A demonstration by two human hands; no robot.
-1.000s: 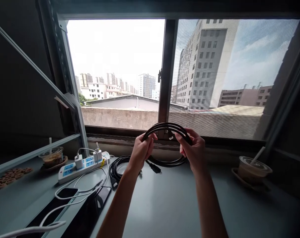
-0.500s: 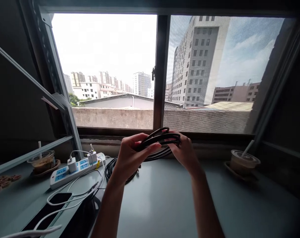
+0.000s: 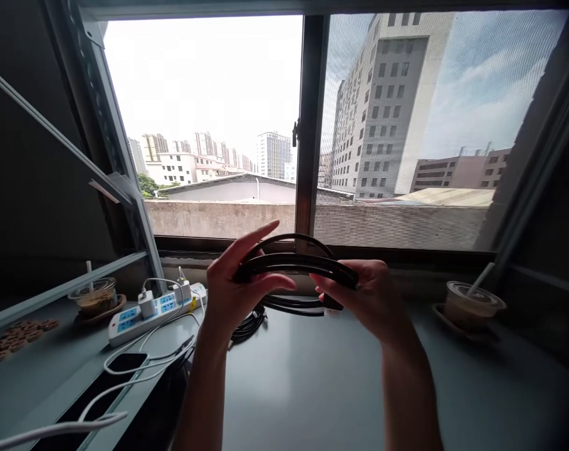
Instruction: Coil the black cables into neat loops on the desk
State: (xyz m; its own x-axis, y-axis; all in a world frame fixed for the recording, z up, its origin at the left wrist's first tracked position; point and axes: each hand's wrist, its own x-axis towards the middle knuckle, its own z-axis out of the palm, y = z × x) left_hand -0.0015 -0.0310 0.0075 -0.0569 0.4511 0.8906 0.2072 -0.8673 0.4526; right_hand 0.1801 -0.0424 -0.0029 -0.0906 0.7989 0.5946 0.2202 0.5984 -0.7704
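A coiled black cable (image 3: 294, 262) is held up above the grey table, in front of the window sill. My left hand (image 3: 232, 282) has the coil's left end between thumb and palm, its index finger stretched up and apart from the cable. At the right end my right hand (image 3: 360, 285) pinches the coil between thumb and fingers. Lower loops of black cable hang between the hands. Another black cable bundle (image 3: 249, 327) lies on the table behind my left wrist.
A white power strip (image 3: 160, 310) with plugs and white cables lies at the left. Drink cups stand on coasters at the left (image 3: 96, 297) and right (image 3: 470, 307). A dark slot (image 3: 96, 394) runs along the table (image 3: 303, 388) at the lower left. A metal frame rises at the left.
My hands have moved apart, and the coil between them looks wider. My left index finger has lifted off the cable. The camera view has shifted slightly.
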